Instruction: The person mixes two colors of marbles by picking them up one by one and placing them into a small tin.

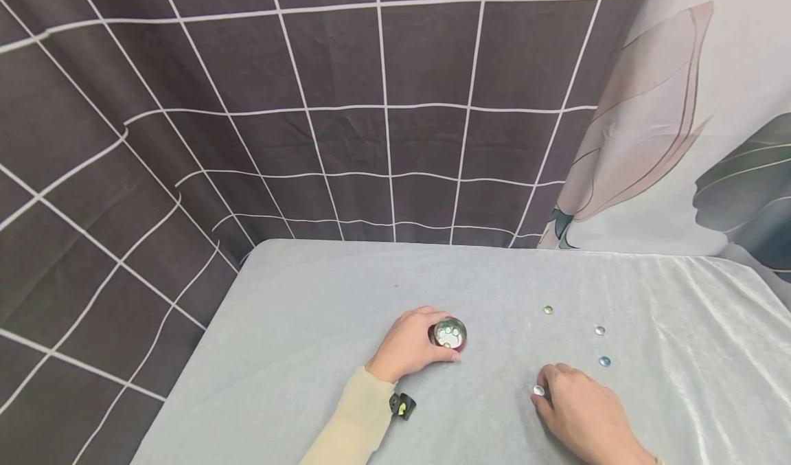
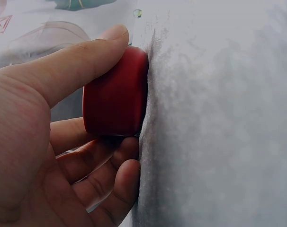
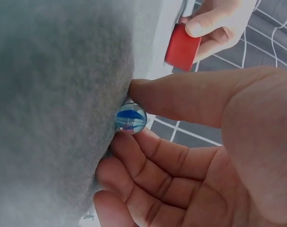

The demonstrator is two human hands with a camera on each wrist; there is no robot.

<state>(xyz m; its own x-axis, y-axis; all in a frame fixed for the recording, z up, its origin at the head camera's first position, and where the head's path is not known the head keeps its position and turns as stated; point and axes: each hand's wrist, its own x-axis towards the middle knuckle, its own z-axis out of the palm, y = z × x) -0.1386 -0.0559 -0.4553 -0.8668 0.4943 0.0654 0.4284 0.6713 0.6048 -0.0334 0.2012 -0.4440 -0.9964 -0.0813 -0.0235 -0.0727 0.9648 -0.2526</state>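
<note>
Around a small round container, red outside (image 2: 117,94) and shiny inside, my left hand (image 1: 408,345) curls thumb and fingers from the left side. The container stands upright on the cloth, and several marbles (image 1: 450,332) show inside it. Lower right, my right hand (image 1: 581,406) pinches a clear glass marble (image 3: 131,118) with a blue swirl between thumb and fingertips, right at the cloth surface. Beyond this hand lie a blue marble (image 1: 604,361), a clear marble (image 1: 599,330) and a yellow-green marble (image 1: 548,310), spaced apart.
A pale grey velvety cloth (image 1: 296,327) covers the table. Behind and to the left hangs a dark curtain (image 1: 334,60) with white grid lines; a white leaf-patterned curtain (image 1: 655,197) hangs at the back right. A black strap device (image 1: 403,406) sits at my left wrist.
</note>
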